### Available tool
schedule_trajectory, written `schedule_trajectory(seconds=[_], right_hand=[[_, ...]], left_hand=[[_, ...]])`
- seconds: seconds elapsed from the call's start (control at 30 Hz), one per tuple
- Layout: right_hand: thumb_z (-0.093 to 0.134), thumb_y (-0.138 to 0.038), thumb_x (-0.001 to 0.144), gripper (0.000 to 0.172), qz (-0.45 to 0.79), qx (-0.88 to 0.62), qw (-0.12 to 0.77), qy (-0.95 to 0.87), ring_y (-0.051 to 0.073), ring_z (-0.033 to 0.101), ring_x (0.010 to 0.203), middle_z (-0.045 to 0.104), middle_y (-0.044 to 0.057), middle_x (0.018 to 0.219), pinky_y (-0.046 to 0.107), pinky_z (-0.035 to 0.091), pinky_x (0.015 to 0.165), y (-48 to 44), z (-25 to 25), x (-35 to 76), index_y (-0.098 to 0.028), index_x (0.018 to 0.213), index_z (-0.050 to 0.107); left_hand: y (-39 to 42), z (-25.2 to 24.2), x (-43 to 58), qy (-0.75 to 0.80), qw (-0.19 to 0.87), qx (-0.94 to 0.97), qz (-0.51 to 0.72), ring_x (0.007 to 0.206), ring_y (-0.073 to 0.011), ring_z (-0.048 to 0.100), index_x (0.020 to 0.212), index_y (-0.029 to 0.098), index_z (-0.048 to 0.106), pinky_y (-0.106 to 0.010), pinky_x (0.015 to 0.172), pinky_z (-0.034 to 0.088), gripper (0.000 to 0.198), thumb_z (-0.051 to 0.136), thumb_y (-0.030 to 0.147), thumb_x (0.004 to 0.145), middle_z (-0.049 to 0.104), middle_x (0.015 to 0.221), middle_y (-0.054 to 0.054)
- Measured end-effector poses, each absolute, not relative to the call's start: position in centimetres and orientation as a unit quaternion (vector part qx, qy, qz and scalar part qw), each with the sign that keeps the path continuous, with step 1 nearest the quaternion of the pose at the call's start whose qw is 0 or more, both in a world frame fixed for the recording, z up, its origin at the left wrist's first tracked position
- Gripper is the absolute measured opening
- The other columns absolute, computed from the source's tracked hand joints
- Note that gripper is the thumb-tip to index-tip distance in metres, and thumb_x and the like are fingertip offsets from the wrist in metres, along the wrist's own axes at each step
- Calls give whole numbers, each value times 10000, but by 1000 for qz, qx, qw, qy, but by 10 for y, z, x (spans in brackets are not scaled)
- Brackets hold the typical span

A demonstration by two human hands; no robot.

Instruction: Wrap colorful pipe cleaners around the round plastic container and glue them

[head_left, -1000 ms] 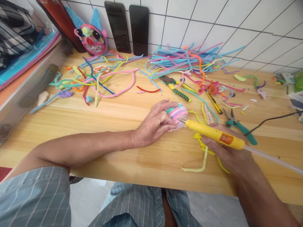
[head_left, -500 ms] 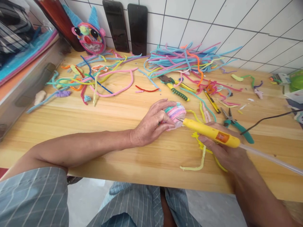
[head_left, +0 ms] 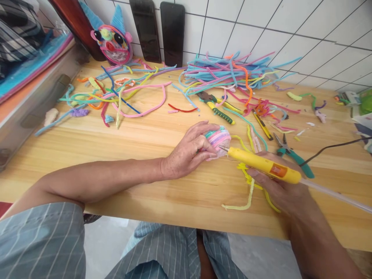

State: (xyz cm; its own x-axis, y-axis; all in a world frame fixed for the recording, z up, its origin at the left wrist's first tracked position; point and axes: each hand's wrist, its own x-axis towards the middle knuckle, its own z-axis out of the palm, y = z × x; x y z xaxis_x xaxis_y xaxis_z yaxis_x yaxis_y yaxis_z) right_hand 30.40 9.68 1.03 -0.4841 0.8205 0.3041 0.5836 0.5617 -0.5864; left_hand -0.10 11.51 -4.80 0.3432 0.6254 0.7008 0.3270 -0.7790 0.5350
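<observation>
My left hand [head_left: 192, 149] is closed round a small rounded piece wrapped in pipe cleaners [head_left: 220, 138], striped in pink, lilac and teal. Its left side is hidden by my fingers. In my right hand [head_left: 279, 186] is a yellow hot glue gun [head_left: 263, 164] with a clear glue stick [head_left: 334, 193] sticking out of its back end. The metal nozzle points left and is at the piece's lower face; whether it touches I cannot tell. Yellow pipe cleaners [head_left: 247, 174] lie on the table just left of my right hand.
A heap of pipe cleaners [head_left: 215, 73] lies at the back, near green-handled pliers [head_left: 222, 114], a yellow cutter knife [head_left: 263, 124] and teal long-nose pliers [head_left: 296, 157]. Two phones [head_left: 173, 35] lean on the tiled wall beside a blue-eared figure [head_left: 114, 44]. A black cord [head_left: 331, 147] runs at right.
The glue gun has shifted slightly right, its nozzle drawn back a little on the piece. The whole view has also moved slightly. Both hands keep their hold.
</observation>
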Motion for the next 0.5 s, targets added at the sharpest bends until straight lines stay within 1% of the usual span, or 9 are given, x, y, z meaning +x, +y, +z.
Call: schedule_trajectory(seconds=[0.13,0.33,0.5], right_hand=[[732,-346,1055,53,196,-403,301,-842,140,717,676,801,-51,949,257,552,571,97,10,302,-326,1018,699],[705,-318,1070,63,162,-386,299,-858,145,760,751,790,-32,959,249,548,588,99,13,297,-307,1015,676],[709,-295,1063,53,177,-377,304,-857,153,776,791,795,-22,985,251,563,608,98,11,295,-304,1018,682]], left_hand=[[116,-47,-1,297,139,808,489,1540,-240,627,1083,211,722,-586,1325,517,170,615,326,1148,704,1538,-157],[115,-48,0,284,151,801,504,1540,-241,623,1100,210,705,-578,1335,501,78,663,272,1121,700,1535,-166],[115,-47,-1,285,162,802,499,1544,-244,617,1113,215,722,-577,1343,484,78,671,274,1117,694,1559,-147]])
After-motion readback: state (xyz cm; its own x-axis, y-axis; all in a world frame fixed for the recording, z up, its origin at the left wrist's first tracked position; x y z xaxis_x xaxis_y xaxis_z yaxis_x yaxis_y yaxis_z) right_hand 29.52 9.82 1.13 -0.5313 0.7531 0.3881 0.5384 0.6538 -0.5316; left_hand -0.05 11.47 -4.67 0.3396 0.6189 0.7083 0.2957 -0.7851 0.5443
